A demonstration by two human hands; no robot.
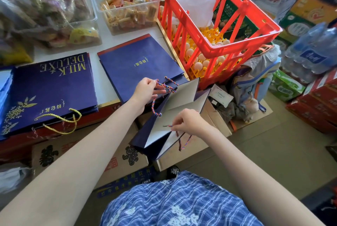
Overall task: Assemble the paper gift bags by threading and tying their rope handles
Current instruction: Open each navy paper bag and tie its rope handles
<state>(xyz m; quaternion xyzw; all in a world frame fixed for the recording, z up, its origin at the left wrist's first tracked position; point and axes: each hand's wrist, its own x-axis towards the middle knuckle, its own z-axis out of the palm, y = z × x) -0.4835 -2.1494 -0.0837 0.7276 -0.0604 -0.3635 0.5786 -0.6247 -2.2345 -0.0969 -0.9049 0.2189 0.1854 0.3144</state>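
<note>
A dark blue paper gift bag (164,116) with a white inside hangs open in front of me, below the table's edge. My left hand (145,90) grips its upper rim together with a bunch of red-white-blue ropes (165,86); one loop dangles to a knot (159,115). My right hand (189,121) pinches the tip of another striped rope (168,126) against the bag's white inner wall, and the rest of that rope (185,143) hangs below the hand.
Flat blue bags lie on the table: one stack (135,65) behind my left hand, another (49,88) with yellow rope handles (60,119) at left. An orange crate (218,30) holding eggs stands right of them. Snack bins sit at the back, cartons (118,161) below.
</note>
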